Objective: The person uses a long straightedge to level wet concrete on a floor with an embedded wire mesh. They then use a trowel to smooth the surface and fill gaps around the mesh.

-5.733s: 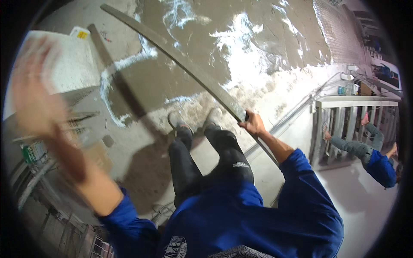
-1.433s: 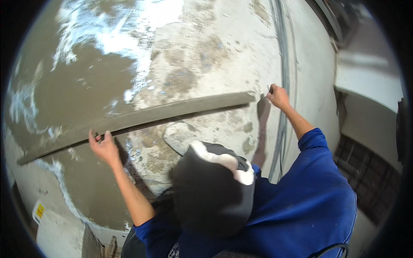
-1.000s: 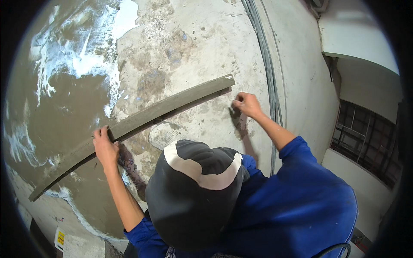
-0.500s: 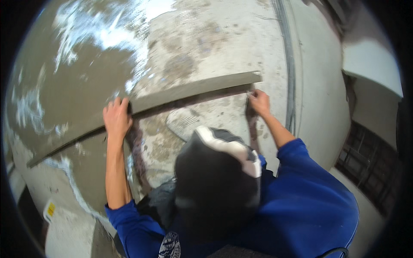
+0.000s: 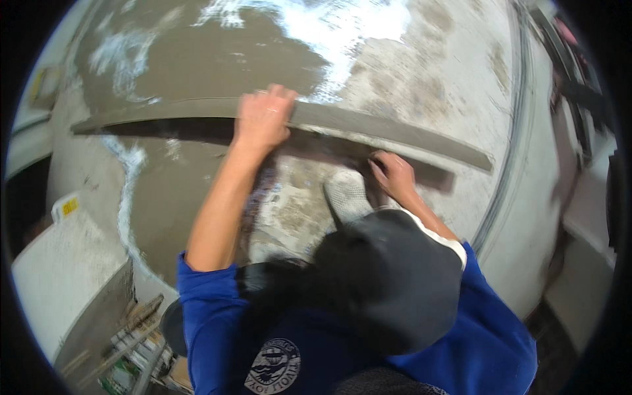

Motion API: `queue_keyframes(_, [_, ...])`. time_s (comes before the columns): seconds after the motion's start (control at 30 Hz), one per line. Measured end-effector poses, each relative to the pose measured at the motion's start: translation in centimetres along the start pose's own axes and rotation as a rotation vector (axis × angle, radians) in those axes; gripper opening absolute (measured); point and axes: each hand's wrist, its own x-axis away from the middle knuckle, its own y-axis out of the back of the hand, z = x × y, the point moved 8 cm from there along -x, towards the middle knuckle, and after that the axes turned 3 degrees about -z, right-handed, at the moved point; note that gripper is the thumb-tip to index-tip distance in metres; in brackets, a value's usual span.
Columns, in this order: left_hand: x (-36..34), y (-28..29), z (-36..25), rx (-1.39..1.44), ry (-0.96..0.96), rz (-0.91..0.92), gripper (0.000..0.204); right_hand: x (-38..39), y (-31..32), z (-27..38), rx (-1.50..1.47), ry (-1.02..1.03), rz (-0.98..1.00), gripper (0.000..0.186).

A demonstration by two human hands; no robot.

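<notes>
Our left grip [image 5: 263,118] is clamped on a long grey bar [image 5: 395,135], fingers over its top and thumb toward us, all slightly blurred. Our right grip [image 5: 397,179] sits to the right of it and nearer us, fingers curled; it is just beside the bar's near side, and we cannot tell whether it touches the bar or pinches anything.

Around both grips spreads the pale, stained floor [image 5: 296,210]. Beyond our left grip, and also to its left on our side, a smooth grey-brown layer [image 5: 263,59] covers part of that floor, with bright white streaks farther off. Across it the bar runs out to the left of our left grip, and rightward past our right grip over the bare floor, a dark shadow along its near side. Well to the left of our left grip and nearer us we see a white block [image 5: 72,270]. Well to the right of our right grip, grey cables [image 5: 508,168] trail along the floor. Near our right grip, to its left, is a textured grey shoe [image 5: 347,194]. At the white block's far end shows a small yellow label [image 5: 69,207].
</notes>
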Motion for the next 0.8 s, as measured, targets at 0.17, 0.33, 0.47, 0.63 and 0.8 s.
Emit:
queue_keyframes(0.17, [2.4, -1.6, -0.3, 0.098, 0.061, 0.050, 0.041, 2.6, 8.6, 3.8, 0.313, 0.268, -0.209, 0.051])
queue_keyframes(0.33, [4.6, -5.4, -1.1, 0.129, 0.098, 0.069, 0.046, 5.2, 10.6, -5.8, 0.756, -0.018, 0.098, 0.092])
queue_keyframes(0.47, [6.0, -7.8, -1.3, 0.173, 0.132, 0.088, 0.047, 6.5, 8.5, -15.1, 0.852, -0.178, 0.372, 0.070])
queue_keyframes(0.63, [9.1, -9.0, -0.1, 0.385, 0.519, 0.020, 0.065, 7.3, 6.6, -19.8, 0.856, -0.027, 0.371, 0.027])
queue_keyframes(0.8, [14.2, -12.1, 1.4, 1.140, 1.441, -0.380, 0.104, 8.4, 6.6, -20.1, 0.908, -0.004, 0.380, 0.022])
